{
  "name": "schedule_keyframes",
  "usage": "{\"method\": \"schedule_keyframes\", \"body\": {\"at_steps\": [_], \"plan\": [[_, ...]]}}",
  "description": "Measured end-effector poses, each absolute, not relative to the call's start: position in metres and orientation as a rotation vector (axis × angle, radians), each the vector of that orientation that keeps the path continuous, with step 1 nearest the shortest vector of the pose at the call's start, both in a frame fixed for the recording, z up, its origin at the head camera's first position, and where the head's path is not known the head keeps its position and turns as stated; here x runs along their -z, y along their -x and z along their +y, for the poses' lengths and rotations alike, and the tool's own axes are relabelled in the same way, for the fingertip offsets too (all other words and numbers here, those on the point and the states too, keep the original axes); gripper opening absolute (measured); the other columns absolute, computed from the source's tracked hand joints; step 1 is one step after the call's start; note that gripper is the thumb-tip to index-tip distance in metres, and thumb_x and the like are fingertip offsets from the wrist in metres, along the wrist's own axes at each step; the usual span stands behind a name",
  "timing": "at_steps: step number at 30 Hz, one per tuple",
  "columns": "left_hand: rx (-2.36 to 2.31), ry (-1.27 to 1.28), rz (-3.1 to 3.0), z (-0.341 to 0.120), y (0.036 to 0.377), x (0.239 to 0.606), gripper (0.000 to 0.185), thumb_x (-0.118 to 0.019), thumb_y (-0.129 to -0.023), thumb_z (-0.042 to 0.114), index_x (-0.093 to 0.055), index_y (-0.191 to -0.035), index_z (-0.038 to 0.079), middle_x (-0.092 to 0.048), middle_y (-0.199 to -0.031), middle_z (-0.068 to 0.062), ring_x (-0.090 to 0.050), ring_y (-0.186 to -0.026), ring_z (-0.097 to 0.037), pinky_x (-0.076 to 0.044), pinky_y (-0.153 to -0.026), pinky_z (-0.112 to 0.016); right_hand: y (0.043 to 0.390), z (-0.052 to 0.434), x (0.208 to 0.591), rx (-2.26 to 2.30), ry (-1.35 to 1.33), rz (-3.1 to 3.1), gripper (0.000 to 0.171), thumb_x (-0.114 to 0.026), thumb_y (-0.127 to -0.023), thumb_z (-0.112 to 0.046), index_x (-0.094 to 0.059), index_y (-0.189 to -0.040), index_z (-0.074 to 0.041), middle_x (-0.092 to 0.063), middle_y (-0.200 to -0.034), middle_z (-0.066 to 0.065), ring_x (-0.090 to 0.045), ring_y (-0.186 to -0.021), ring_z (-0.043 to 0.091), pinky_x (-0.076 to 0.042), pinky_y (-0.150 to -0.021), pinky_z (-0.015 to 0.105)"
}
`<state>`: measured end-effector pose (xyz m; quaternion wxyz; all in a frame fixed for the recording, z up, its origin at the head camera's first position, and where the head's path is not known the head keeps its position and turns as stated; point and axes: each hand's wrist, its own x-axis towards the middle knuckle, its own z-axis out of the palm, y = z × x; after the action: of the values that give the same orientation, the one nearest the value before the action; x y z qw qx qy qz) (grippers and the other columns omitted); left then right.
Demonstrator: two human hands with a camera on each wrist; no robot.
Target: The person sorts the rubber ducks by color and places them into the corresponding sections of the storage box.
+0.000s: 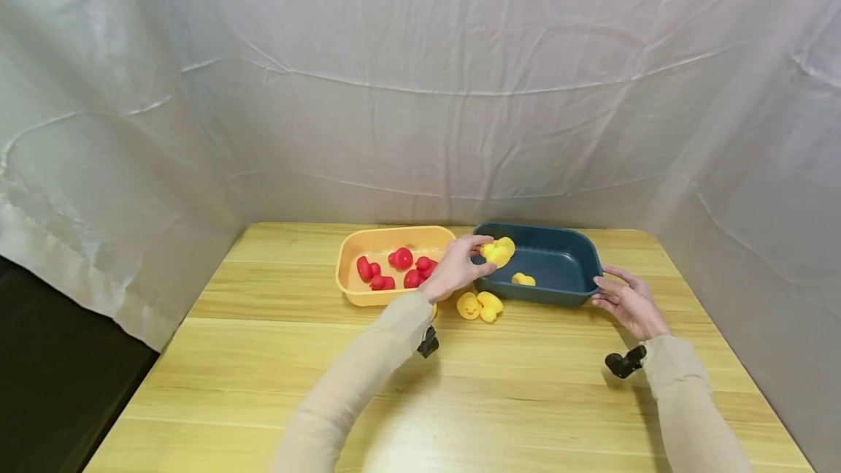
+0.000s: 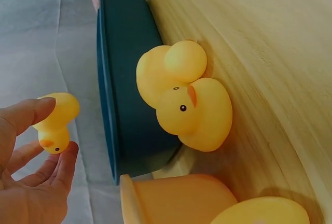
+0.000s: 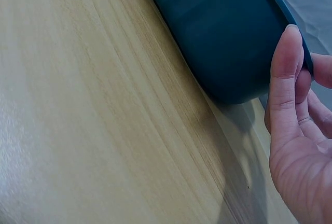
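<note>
1. The left hand (image 1: 456, 266) reaches across the near corner of the blue tub (image 1: 565, 296) with a yellow duck (image 1: 498, 252) pinched between thumb and fingertips; the other fingers are only loosely curled, as the left wrist view shows, so the grip looks light enough to let go easily

2. That duck hangs above the tub's left end, inside the rim line and clear of the floor; it sits there, I judge, because the yellow ones are being gathered in this tub

3. One more duck (image 1: 523, 279) already lies on the tub floor, well apart from the held one

4. The right hand (image 1: 627, 303) rests against the tub's right end, thumb on the outer wall and fingers hooked just over the rim; half open, it holds nothing else, and probably steadies the tub so it does not slide

5. A pair of ducks (image 1: 479, 305) lies on the table, touching each other and just beside the tub's near wall, within easy reach of the left hand

6. The orange tub (image 1: 368, 296) stands just left of the blue one, nearly touching it, with red ducks (image 1: 394, 268) clustered on its floor: colours kept apart by container

7. The table (image 1: 263, 385) is pale wood with lengthwise boards, and glare falls on its near edge

8. A creased white sheet (image 1: 420, 93) hangs behind and wraps both sides; dark floor shows at the lower left
</note>
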<state>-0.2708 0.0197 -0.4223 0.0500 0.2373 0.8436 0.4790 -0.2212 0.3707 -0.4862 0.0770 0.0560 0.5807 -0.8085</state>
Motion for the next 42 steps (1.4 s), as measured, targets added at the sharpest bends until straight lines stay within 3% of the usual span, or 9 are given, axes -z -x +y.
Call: {"method": "schedule_keyframes", "body": {"at_steps": [8,18,26,31,42], "plan": [[-1.382,-0.673,2.672,0.030,0.279,0.428,0.053,-0.075,-0.091,0.013,-0.057,-0.140,0.006,-0.061,-0.138,-0.015,-0.062,-0.122,-0.033,-0.053,-0.107,-0.036,0.222,0.371,0.487,2.417,-0.171,1.747,0.033,-0.056,-0.101,-0.005,-0.044,-0.131,-0.012,-0.065,-0.089,-0.001,-0.068,-0.071,0.012,-0.062,-0.068,0.023],[-1.367,-0.719,2.728,0.040,0.286,0.436,0.052,-0.075,-0.089,0.010,-0.059,-0.137,0.000,-0.064,-0.131,-0.019,-0.062,-0.116,-0.038,-0.055,-0.100,-0.038,0.221,0.371,0.487,2.410,-0.177,1.751,0.032,-0.055,-0.102,-0.005,-0.044,-0.131,-0.013,-0.065,-0.090,-0.001,-0.068,-0.072,0.012,-0.061,-0.068,0.023],[-1.365,-0.672,2.730,0.044,0.287,0.437,0.053,-0.076,-0.089,0.013,-0.059,-0.139,0.005,-0.064,-0.132,-0.015,-0.063,-0.116,-0.032,-0.055,-0.100,-0.031,0.221,0.371,0.486,2.416,-0.193,1.744,0.032,-0.056,-0.102,-0.005,-0.045,-0.130,-0.013,-0.065,-0.089,-0.001,-0.068,-0.072,0.012,-0.061,-0.068,0.023],[-1.429,-0.680,2.694,0.044,0.287,0.437,0.054,-0.075,-0.090,0.012,-0.057,-0.141,0.007,-0.058,-0.142,-0.014,-0.064,-0.121,-0.032,-0.056,-0.102,-0.035,0.222,0.371,0.486,2.430,-0.179,1.725,0.030,-0.055,-0.102,-0.003,-0.047,-0.129,-0.013,-0.066,-0.087,0.000,-0.068,-0.071,0.013,-0.062,-0.068,0.023],[-1.491,-0.693,2.640,0.040,0.283,0.437,0.052,-0.074,-0.091,0.011,-0.057,-0.140,0.005,-0.057,-0.141,-0.018,-0.064,-0.120,-0.034,-0.056,-0.102,-0.039,0.223,0.371,0.487,2.442,-0.155,1.700,0.029,-0.053,-0.102,-0.002,-0.047,-0.128,-0.012,-0.067,-0.085,0.000,-0.068,-0.071,0.013,-0.062,-0.067,0.024]]}}
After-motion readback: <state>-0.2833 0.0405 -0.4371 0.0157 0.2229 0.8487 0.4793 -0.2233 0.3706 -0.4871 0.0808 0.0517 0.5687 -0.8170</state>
